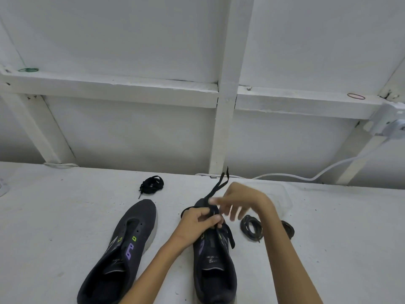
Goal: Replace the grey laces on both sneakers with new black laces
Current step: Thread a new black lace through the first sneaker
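Resting nearest the camera on the white table (65, 216) are two dark sneakers, toes pointing away. Left sneaker (122, 249) has no lace, eyelets bare. Right sneaker (213, 264) sits under both hands, w/ a black lace (215, 188) partly threaded near its toe end.

Left hand (200, 219) is closed over the front of the right sneaker, thumb & fingers pinching the lace where it crosses the eyelets. Right hand (238, 204) is just beyond & above it, motion-blurred; fingertips look pinched on the lace strands that rise up & away toward the wall, other fingers loosely spread. Exact contact is hard to tell thru the blur. One loose lace end hangs over the right side of the shoe, below the left hand.

Right of that sneaker, near the right forearm, lie two coiled laces (252, 228), one partly hidden behind the arm. Farther back, beyond the left sneaker's toe, a bundled black lace (152, 184) lies alone. Behind the right hand is a clear plastic tray (282, 198). At the far edge, a white cable (306, 176) runs along the white framed wall (131, 51).
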